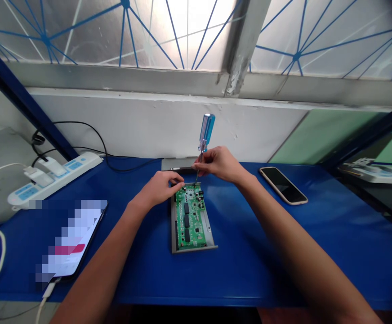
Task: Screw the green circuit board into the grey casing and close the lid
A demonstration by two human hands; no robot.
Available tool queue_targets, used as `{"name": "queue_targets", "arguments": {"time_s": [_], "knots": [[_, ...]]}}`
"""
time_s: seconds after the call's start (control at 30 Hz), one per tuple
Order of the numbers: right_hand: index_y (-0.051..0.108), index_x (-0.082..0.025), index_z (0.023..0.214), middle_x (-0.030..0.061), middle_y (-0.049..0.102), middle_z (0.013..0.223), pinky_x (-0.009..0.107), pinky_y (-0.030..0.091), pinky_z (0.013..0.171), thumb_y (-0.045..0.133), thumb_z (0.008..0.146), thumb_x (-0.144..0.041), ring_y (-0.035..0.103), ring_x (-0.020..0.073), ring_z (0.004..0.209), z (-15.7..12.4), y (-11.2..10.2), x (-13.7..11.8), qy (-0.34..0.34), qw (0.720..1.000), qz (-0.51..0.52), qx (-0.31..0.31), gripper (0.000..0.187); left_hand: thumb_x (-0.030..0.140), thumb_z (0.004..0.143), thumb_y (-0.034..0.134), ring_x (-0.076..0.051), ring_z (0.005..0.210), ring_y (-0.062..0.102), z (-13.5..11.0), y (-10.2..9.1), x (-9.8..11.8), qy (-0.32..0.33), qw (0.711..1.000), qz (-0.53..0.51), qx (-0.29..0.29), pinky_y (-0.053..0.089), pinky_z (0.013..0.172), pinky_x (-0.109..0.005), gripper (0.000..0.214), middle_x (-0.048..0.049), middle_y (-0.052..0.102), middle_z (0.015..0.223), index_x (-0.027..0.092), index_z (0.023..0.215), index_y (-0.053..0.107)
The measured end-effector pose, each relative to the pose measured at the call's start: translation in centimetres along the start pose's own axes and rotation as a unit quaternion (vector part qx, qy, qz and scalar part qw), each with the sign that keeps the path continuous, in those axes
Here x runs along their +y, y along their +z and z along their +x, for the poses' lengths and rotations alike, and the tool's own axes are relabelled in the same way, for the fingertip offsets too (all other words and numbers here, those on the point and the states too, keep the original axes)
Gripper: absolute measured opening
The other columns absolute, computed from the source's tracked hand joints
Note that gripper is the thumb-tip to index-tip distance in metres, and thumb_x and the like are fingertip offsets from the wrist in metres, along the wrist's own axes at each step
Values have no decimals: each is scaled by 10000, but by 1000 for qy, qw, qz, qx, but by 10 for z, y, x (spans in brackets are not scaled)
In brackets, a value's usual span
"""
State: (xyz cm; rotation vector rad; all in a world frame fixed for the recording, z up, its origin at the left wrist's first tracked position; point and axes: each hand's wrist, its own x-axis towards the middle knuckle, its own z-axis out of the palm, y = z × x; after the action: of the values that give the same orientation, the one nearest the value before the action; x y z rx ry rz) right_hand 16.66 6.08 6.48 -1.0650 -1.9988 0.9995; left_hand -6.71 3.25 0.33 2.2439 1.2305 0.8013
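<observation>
A screwdriver (207, 129) with a clear blue handle stands nearly upright, and my right hand (219, 164) pinches its shaft below the handle. Its tip reaches down to the far edge of a green circuit board (196, 229). The board sits in a shallow grey metal casing (174, 238), lying lengthwise away from me. My left hand (162, 188) grips the far left corner of this casing, thumb at the edge and fingers bent. What the screwdriver tip touches is too small to make out.
Behind the casing lies a flat grey metal piece (167, 164) by the wall. A lit phone (77, 252) on a charging cable is at left, near a white power strip (71, 166) with plugs and black cables. Another phone (283, 185) lies at right. Blue shelf posts flank the blue table (250, 270).
</observation>
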Motion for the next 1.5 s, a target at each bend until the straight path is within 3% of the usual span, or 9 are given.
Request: {"name": "queue_targets", "arguments": {"time_s": [0.17,0.37,0.5,0.63,0.77,0.97,1.13,1.33,1.5], "knots": [[756,-155,944,70,771,847,294,607,598,757,828,-321,737,178,696,-3,-5,-7,16,997,33,-72,203,312,895,662,-199,814,718,0,-1,-1,1,1000,15,1,523,707,-303,166,-49,792,948,222,958,787],[722,-159,706,61,744,738,302,594,607,775,795,-343,706,164,635,-2,0,-7,4,999,21,-41,211,319,879,683,-212,791,703,0,2,2,-10,999,40,15,518,701,-325,147,-51,786,915,227,916,792],[640,-164,599,50,722,706,285,531,578,772,799,-341,649,131,595,-2,6,-11,-15,1000,-5,-26,298,292,840,753,-219,932,725,4,21,17,-7,996,-56,70,555,845,-334,179,-59,790,1016,206,996,773],[576,-168,551,14,654,600,277,433,548,766,810,-310,580,114,572,-2,8,-14,-31,997,-66,-2,352,295,826,776,-211,742,720,12,44,25,-22,983,-122,133,557,713,-320,126,-41,776,802,173,847,759],[710,-151,806,40,709,760,291,473,609,776,801,-351,628,152,681,-3,3,-18,-34,996,-87,-3,212,300,854,746,-233,741,734,18,49,23,-26,981,-129,145,560,718,-333,143,-41,786,782,171,797,771],[677,-182,1175,101,691,1194,257,539,571,694,875,-392,651,211,948,-8,-12,-33,-43,997,57,-24,367,272,898,688,-240,829,751,17,40,29,-15,986,-123,111,571,783,-347,138,-30,816,899,196,936,797],[705,-187,1113,85,717,1110,254,523,547,683,904,-428,611,166,828,-10,-17,-37,-60,994,88,-19,320,275,935,639,-256,896,759,15,36,32,-15,990,-120,75,571,825,-366,193,-46,818,961,183,998,796],[613,-195,813,15,634,795,266,461,539,802,805,-444,539,132,681,-6,-7,-33,-82,992,75,67,313,231,961,582,-264,1059,742,14,36,30,2,990,-129,53,562,943,-392,214,-58,801,1093,194,1032,780],[530,-213,760,-3,609,756,296,460,635,797,805,-402,555,132,684,-4,7,-34,-112,981,22,160,330,307,889,712,-243,870,761,16,46,28,-15,978,-157,134,590,850,-374,192,-64,806,950,182,1029,752]]}}
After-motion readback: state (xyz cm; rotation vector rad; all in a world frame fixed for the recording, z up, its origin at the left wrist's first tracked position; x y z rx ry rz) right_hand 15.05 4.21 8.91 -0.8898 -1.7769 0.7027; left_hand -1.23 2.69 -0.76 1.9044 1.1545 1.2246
